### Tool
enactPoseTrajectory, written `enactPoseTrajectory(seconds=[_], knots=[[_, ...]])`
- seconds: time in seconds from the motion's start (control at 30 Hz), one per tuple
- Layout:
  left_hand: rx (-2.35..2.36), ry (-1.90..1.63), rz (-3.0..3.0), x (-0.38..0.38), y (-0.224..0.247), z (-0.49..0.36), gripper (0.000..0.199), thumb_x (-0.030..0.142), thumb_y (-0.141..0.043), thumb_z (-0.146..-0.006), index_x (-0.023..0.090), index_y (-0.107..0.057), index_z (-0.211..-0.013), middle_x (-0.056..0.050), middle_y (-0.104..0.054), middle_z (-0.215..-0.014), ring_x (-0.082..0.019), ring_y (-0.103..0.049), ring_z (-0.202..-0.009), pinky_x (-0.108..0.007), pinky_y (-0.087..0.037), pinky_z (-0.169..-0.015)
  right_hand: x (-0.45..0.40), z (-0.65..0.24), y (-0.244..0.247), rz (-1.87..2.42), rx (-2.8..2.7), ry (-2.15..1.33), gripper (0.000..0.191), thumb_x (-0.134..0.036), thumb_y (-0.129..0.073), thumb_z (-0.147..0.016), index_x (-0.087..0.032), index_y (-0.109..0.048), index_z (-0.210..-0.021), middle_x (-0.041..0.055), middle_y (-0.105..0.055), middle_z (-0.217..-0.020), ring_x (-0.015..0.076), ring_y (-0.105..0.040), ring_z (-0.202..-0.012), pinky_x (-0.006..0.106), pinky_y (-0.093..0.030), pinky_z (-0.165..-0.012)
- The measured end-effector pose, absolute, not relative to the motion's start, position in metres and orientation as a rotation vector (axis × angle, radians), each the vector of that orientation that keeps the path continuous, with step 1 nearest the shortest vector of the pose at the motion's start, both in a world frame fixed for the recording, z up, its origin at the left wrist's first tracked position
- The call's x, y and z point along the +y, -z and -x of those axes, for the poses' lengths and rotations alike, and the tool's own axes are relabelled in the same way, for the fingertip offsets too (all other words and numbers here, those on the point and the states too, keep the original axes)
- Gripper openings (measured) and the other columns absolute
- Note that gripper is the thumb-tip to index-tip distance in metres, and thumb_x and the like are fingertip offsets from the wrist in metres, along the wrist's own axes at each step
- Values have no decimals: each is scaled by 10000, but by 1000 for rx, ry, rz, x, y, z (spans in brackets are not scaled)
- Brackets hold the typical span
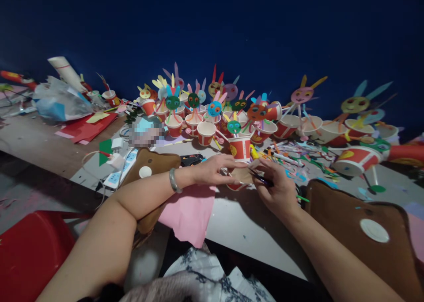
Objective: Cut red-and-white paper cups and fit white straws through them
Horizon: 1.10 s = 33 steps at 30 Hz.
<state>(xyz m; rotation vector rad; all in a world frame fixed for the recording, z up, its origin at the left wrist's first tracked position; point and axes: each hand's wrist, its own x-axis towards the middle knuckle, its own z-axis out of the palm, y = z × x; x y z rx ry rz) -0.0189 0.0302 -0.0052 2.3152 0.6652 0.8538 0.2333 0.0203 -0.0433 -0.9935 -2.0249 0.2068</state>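
Observation:
A paper cup with a pale inside and a red-and-white wall is between my hands, its mouth tilted toward me. My left hand grips the cup's left side, fingers along the rim. On the other side, my right hand has closed fingers at the rim and around a slim dark tool. The tool's tip points into the cup; whether it is a pen or scissors I cannot tell. Just behind stands another red-and-white cup with a green paper face above it.
Several cups with paper animal faces fill the table's back. Coloured paper strips lie to the right. Brown cushions lie at the front right and left. Pink paper hangs over the front edge; a power strip is at left.

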Motion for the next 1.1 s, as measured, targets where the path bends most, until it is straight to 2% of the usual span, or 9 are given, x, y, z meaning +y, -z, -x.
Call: enactPoseTrajectory(seconds=[0.23,0.33,0.43,0.57,0.67,0.83,0.97,1.03,1.1], knots=[[689,-816,-2246,30,0,23,536,450,-641,-915,199,-612,-1389,-77,-649,-973,-204,-599,-909,-329,-465,-860,17,-232,38,991,-2004,-187,673,-158,-643,-830,-276,-466,-1468,115,-714,-1261,276,-764,-927,397,-634,-758],[696,-803,-2226,31,0,24,542,450,-653,-905,226,-606,-1397,-79,-658,-1004,-208,-606,-938,-326,-464,-869,16,-231,33,979,-2031,-161,606,-154,-632,-840,-298,-534,-1420,93,-729,-1245,272,-758,-936,413,-631,-809],[684,-806,-2235,32,0,24,544,447,-659,-897,223,-613,-1390,-91,-665,-1025,-205,-611,-915,-329,-469,-856,15,-231,27,986,-2068,-163,570,-134,-617,-827,-297,-584,-1373,70,-747,-1202,294,-737,-1043,442,-616,-893],[666,-835,-2249,32,1,24,546,433,-655,-903,219,-599,-1403,-109,-676,-1086,-216,-620,-951,-340,-475,-874,15,-229,24,998,-2059,-161,597,-112,-600,-808,-266,-561,-1383,86,-717,-1272,308,-706,-1134,453,-604,-924],[653,-844,-2273,31,1,24,560,426,-649,-910,237,-566,-1431,-117,-666,-1165,-233,-615,-1025,-362,-473,-916,15,-229,28,994,-2046,-183,581,-114,-598,-809,-252,-551,-1371,101,-703,-1294,303,-711,-1123,449,-607,-909],[659,-741,-2302,29,-5,23,578,436,-608,-939,241,-511,-1474,-99,-654,-1085,-225,-591,-992,-371,-467,-921,15,-230,37,968,-2032,-223,580,-119,-598,-797,-261,-550,-1357,99,-710,-1273,284,-735,-1040,428,-612,-858],[661,-721,-2293,29,-7,25,598,418,-616,-941,260,-473,-1500,-91,-651,-1098,-220,-584,-996,-376,-464,-930,13,-229,36,966,-1964,-268,728,-114,-599,-786,-278,-421,-1473,130,-633,-1385,252,-746,-940,358,-619,-707],[660,-720,-2255,31,-7,27,607,397,-634,-931,256,-474,-1498,-92,-650,-1112,-213,-595,-987,-373,-473,-924,13,-227,31,978,-1814,-268,769,-136,-619,-801,-277,-353,-1509,155,-563,-1456,271,-714,-1076,321,-609,-661],[676,-716,-2200,32,-6,28,606,379,-644,-924,254,-481,-1494,-105,-646,-1176,-216,-608,-1012,-376,-483,-929,15,-226,25,1005,-1643,-298,742,-186,-642,-838,-265,-342,-1512,165,-557,-1454,289,-637,-1241,323,-615,-716]])
